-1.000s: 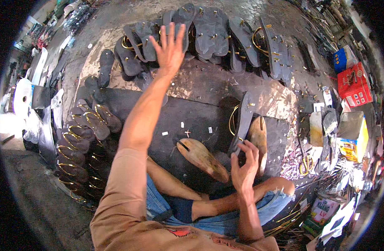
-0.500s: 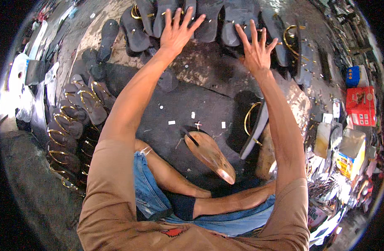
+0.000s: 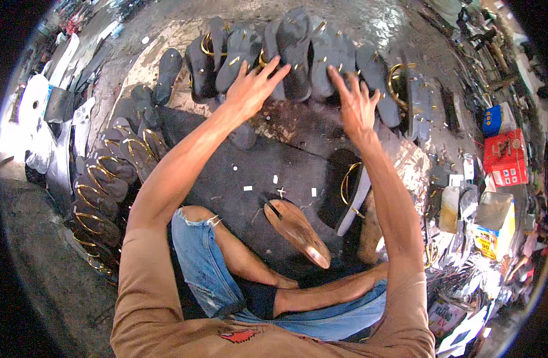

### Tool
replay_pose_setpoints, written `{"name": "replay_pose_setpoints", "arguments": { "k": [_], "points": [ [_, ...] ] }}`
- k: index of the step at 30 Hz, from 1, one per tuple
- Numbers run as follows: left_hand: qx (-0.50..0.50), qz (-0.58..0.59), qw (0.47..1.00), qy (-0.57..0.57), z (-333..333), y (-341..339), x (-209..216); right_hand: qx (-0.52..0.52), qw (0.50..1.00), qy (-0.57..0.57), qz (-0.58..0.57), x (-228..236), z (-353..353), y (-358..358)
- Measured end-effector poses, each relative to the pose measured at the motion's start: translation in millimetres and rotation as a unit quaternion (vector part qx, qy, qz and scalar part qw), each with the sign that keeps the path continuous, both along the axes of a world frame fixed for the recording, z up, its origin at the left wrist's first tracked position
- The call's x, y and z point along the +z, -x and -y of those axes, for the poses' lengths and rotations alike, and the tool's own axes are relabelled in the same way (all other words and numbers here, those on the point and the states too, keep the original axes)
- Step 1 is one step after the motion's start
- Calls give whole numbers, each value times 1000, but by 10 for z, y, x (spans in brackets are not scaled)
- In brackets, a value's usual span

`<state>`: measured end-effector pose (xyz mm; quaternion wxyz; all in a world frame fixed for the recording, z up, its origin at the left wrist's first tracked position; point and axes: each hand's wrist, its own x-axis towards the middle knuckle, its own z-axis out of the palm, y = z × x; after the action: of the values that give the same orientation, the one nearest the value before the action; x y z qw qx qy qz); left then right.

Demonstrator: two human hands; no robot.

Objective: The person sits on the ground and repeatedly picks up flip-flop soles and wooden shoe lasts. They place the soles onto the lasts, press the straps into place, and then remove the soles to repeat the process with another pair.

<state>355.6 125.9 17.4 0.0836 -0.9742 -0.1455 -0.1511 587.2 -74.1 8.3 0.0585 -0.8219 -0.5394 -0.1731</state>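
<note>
My left hand reaches over the near ends of the dark sandal soles lined up at the far side, its fingers spread and nothing in them. Beside the same row, my right hand is open too, fingertips over a sole's near end. Whether either hand touches the soles I cannot tell. Small gold-coloured fittings stick out of several soles. Between my arms, on a black mat, lies a wooden foot-shaped form with a dark strap across its far end. A gold-strapped sandal is tipped on its side near my right forearm.
Finished-looking sandals with gold straps overlap in a curved row on my left. To my right are a red box, a blue box, a yellow-and-white open container and heaped scraps. Small white pieces dot the mat.
The view has shifted so the far row shows more fully and lower in the picture. Both hands have come down a little toward me, fingers still spread.
</note>
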Motion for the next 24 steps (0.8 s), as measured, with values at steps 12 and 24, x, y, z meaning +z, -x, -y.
{"name": "replay_pose_setpoints", "arguments": {
  "k": [12,24],
  "points": [
    [-80,-109,989,67,1844,1535,-62,87,982,72,-150,258,2088,1397],
    [28,206,915,345,2036,1392,-57,-29,943,-248,-219,521,941,2153]
  ]
}}
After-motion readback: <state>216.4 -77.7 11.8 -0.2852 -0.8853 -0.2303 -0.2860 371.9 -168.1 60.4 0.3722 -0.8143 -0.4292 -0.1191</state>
